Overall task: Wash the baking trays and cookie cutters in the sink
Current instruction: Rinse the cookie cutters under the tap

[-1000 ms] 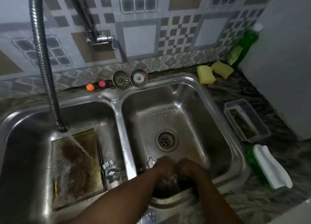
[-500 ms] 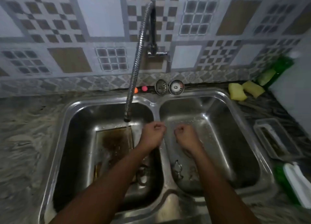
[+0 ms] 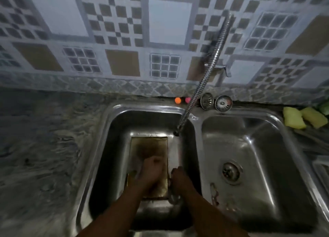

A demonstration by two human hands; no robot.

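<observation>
A dirty, brown-stained baking tray (image 3: pixel 149 146) lies flat on the bottom of the left sink basin (image 3: pixel 114 147). My left hand (image 3: pixel 151 171) hovers over the near half of the tray, blurred by motion, so its grip is unclear. My right hand (image 3: pixel 179 177) is curled into a fist by the tray's right edge, with nothing visible in it. A metal cookie cutter (image 3: pixel 173 198) lies beside the tray, partly under my right wrist. Another cookie cutter (image 3: pixel 213 194) lies in the right basin (image 3: pixel 267 147).
A flexible tap hose (image 3: pixel 201 87) hangs over the left basin, with water running from its tip. Two strainer plugs (image 3: pixel 216 101) and two small balls (image 3: pixel 181 100) sit on the back ledge. Yellow sponges (image 3: pixel 302 119) lie at the right. The right basin's drain (image 3: pixel 231 172) is uncovered.
My view has swung left. Both hands have moved from the right basin, over the divider, into the left basin, and now sit at the baking tray.
</observation>
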